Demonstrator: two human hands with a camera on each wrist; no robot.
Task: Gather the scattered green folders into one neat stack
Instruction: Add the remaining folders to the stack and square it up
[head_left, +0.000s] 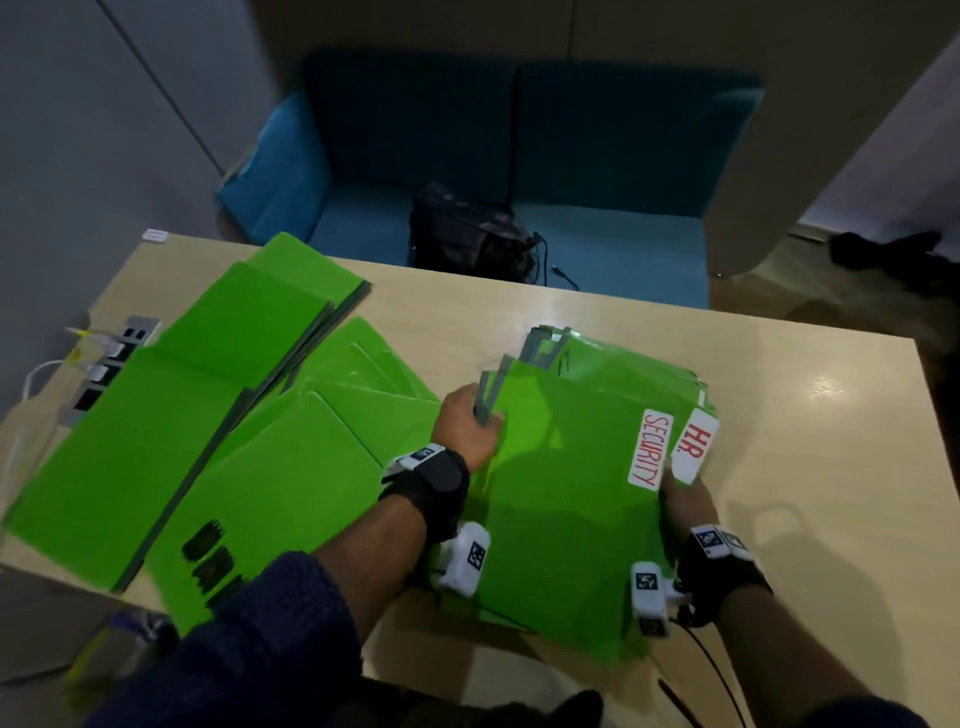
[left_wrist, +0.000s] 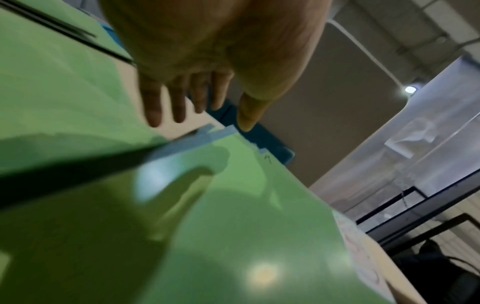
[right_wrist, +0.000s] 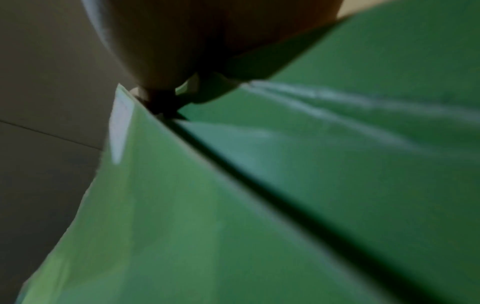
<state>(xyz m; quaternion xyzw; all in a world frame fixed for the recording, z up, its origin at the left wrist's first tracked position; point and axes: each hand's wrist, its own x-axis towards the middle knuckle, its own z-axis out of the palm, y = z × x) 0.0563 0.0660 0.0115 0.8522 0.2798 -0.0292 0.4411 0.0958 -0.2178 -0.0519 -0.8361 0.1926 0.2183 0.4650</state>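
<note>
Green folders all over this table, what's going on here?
A person is gathering them into one pile. The left hand grips the grey spine edge of the stack at the right, while the right hand holds its near corner by the SECURITY label and HR label. More loose folders lie spread at the left.
</note>
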